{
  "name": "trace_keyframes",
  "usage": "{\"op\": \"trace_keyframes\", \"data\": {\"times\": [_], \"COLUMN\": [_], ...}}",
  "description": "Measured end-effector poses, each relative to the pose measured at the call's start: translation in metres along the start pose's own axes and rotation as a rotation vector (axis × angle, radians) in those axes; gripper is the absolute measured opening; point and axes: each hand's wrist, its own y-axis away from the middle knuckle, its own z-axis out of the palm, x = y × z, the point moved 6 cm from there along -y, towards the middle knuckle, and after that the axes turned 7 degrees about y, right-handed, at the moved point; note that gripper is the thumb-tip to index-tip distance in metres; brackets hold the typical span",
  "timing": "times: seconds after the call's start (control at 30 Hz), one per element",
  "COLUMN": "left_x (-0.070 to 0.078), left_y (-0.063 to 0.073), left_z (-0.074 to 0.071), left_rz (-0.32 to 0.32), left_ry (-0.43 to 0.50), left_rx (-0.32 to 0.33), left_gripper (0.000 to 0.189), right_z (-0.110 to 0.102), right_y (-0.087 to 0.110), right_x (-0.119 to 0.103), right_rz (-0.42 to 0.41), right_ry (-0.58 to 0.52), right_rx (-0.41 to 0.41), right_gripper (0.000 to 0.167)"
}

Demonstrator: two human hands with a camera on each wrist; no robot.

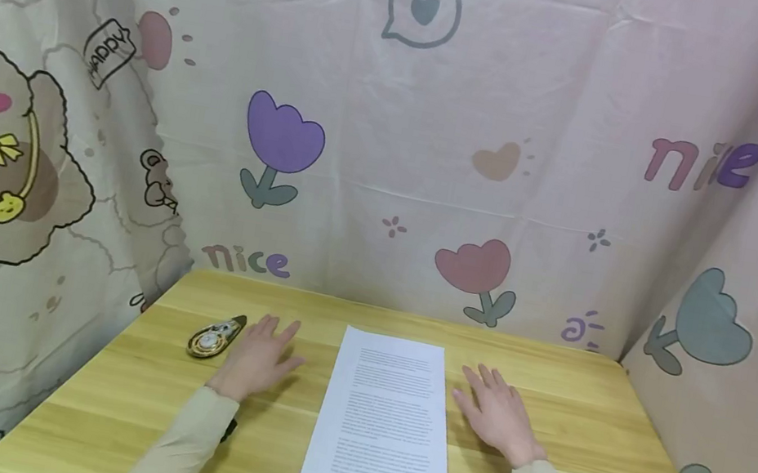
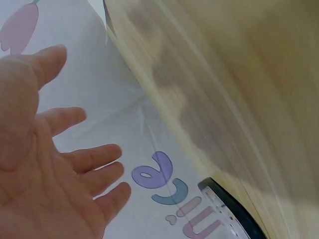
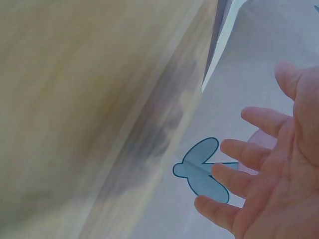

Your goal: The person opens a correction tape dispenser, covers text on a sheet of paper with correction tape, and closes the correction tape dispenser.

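A printed sheet of paper [image 1: 386,424] lies on the wooden table between the two hands. To its left is my left hand [image 1: 258,360], fingers spread and holding nothing; the left wrist view shows this palm [image 2: 45,169] above the wood. Just left of that hand rests a correction tape dispenser [image 1: 216,336] with a dark tip and a see-through body; part of the dispenser [image 2: 232,209] shows at the lower edge of the left wrist view. My right hand [image 1: 498,411] hovers right of the paper with its fingers extended, and its palm [image 3: 279,164] is bare in the right wrist view.
The light wooden table [image 1: 612,455] ends at a pale curtain [image 1: 378,145] printed with tulips and words. Another curtain with a cartoon bear [image 1: 6,144] hangs along the left side. Both sleeved wrists carry a small black device.
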Motion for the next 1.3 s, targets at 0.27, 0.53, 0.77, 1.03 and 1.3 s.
{"op": "trace_keyframes", "data": {"times": [0.27,0.53,0.77,1.03,1.3], "left_x": [-0.032,-0.051,-0.059,-0.081,-0.094], "left_y": [-0.003,-0.006,-0.005,-0.001,0.001], "left_z": [-0.003,-0.011,-0.013,-0.017,-0.019], "left_rz": [-0.128,-0.201,-0.227,-0.372,-0.438], "left_ry": [0.000,-0.010,-0.044,0.016,0.035], "left_rx": [-0.107,-0.145,-0.152,-0.198,-0.255], "left_gripper": [0.071,0.068,0.058,0.060,0.057], "right_z": [0.000,0.002,0.003,0.003,0.007], "right_y": [-0.005,-0.010,-0.010,-0.010,-0.012], "right_x": [-0.004,-0.005,-0.006,-0.007,-0.010], "right_rz": [0.002,0.024,0.037,0.038,0.043], "right_ry": [-0.042,-0.061,-0.059,-0.075,-0.104], "right_rx": [0.001,0.014,-0.006,0.007,-0.016], "right_gripper": [0.049,0.041,0.039,0.037,0.039]}}
